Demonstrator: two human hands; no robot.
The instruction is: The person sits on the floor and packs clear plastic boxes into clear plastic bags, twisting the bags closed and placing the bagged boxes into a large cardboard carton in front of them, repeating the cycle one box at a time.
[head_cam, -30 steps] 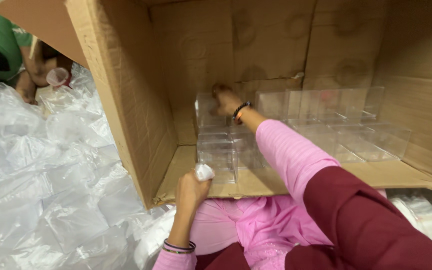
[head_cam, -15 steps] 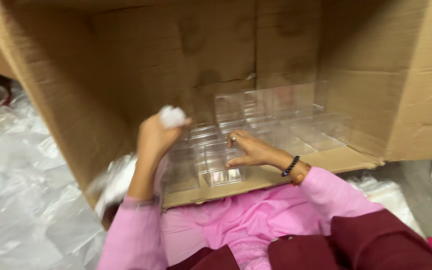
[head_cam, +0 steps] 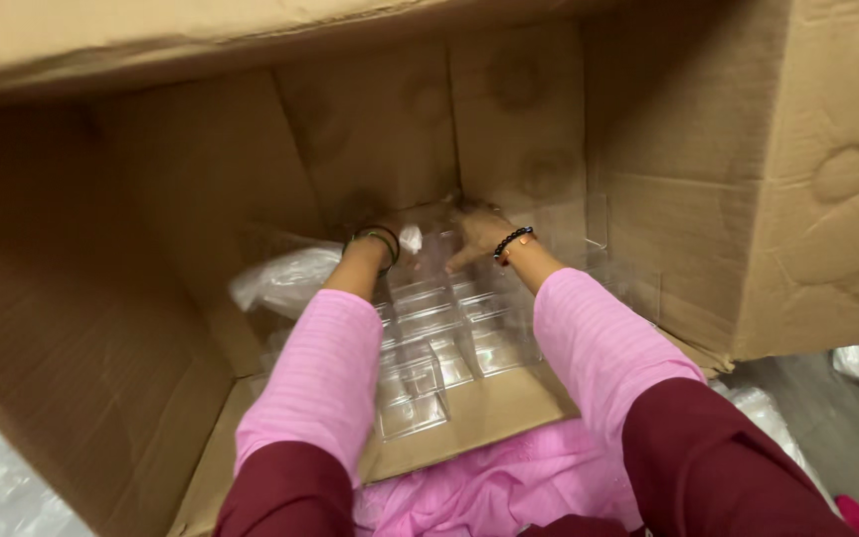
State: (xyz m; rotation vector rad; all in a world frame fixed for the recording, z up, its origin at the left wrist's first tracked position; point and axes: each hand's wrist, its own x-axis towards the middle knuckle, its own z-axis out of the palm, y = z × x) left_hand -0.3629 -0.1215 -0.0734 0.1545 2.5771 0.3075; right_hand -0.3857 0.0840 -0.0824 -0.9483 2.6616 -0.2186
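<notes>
Clear plastic compartment boxes [head_cam: 429, 348]: a stack or row of transparent, square-celled containers lying on the floor of a large cardboard carton [head_cam: 768, 199], running from the carton's open front edge back toward its rear wall. The nearest one sits just inside the front flap; the farthest ones are under the hands.

Left hand [head_cam: 390, 234]: reached deep into the carton, at the far end of the clear boxes, with a small white wad [head_cam: 411, 239] showing just beside the wrist (whether it is pinched in the fingers cannot be told; the fingers are hidden by the wrist and blur). Dark bracelet at the wrist.

Right hand [head_cam: 476, 231]: also at the back of the carton, palm down on the farthest clear box, fingers spread loosely over its top rather than closed around it. Black beaded bracelet [head_cam: 512, 241] at the wrist.

Sleeves: pink ribbed sleeves [head_cam: 325, 368] on both forearms, dark red fabric over the upper arms.

Clear plastic bag [head_cam: 285, 278]: crumpled, inside the carton just to the left of the left forearm.

Carton: on its side, opening toward the person, brown corrugated walls with dents on the right panel. More crinkled plastic wrap [head_cam: 2, 487] lies outside at lower left.
</notes>
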